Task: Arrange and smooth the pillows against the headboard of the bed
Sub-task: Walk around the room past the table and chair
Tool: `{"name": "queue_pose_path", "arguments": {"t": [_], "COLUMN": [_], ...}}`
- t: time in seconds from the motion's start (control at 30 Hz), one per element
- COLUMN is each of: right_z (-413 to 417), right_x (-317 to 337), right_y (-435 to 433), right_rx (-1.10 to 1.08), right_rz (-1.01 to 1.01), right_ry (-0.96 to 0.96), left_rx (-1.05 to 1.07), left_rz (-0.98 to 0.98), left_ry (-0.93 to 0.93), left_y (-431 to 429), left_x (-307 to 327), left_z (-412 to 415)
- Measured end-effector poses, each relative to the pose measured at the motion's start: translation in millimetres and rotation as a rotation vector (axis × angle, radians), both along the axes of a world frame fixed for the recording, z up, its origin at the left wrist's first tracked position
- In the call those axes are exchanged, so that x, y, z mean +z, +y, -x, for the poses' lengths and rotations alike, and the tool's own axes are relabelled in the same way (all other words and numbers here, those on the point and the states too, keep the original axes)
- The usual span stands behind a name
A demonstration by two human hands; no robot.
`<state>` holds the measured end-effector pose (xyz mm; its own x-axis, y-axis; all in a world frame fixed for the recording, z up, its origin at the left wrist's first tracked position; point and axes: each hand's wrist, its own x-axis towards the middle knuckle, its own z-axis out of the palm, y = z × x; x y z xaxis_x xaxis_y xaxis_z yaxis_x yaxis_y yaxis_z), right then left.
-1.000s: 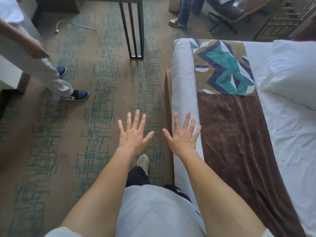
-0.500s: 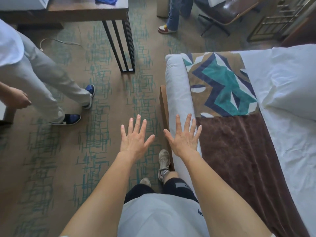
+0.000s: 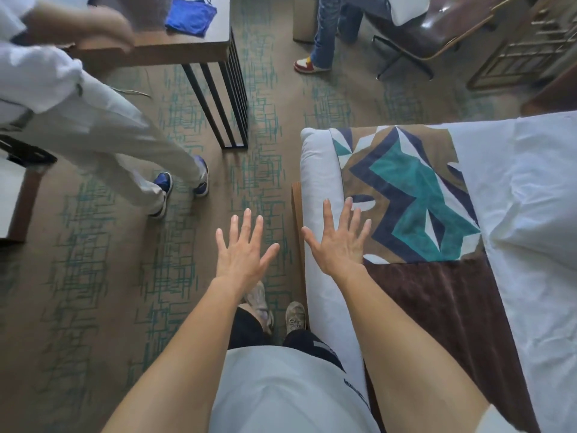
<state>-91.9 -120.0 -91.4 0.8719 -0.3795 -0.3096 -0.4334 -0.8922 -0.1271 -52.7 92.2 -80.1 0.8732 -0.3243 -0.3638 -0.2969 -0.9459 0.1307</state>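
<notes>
I stand at the foot end of the bed, beside its left side. My left hand is held out flat over the carpet, fingers spread, holding nothing. My right hand is also flat and spread, hovering over the bed's white edge and the patterned runner. A brown plush runner section lies nearer to me. White bedding bulges at the right edge; it may be a pillow, I cannot tell. The headboard is out of view.
A person in white trousers and blue shoes stands on the carpet to the left. A wooden table with black legs carries a blue cloth. Another person's jeans and red shoe and a brown chair are at the back.
I have stepped forward along the bed, so the patterned runner has come nearer to my right hand. The person in white has walked in from the left. My hands stay spread.
</notes>
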Motion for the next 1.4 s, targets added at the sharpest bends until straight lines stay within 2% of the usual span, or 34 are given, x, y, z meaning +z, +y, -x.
{"name": "queue_pose_path", "arguments": {"t": [0.43,0.67,0.87,1.23,1.4], "right_z": [-189.0,-299.8,-369.7,-495.3,-561.7], "right_x": [4.6,20.0,21.4,13.5,7.0], "right_y": [-11.9,-3.9,-9.0,-78.4,-124.3], "right_rx": [-0.102,-0.180,-0.185,-0.226,-0.298], "right_rz": [0.027,-0.024,-0.007,0.004,-0.021], "right_ry": [0.013,-0.016,-0.003,-0.001,-0.027], "left_rx": [-0.120,-0.188,-0.215,-0.258,-0.323], "left_rz": [0.014,0.034,0.024,0.067,0.026], "left_ry": [-0.021,-0.032,-0.028,-0.042,-0.043], "left_y": [-9.6,-6.2,-13.7,-97.4,-141.0], "left_x": [-4.9,-1.9,-5.3,-10.5,-11.2], "left_z": [-215.5,-337.9,-412.8,-556.6,-625.3]}}
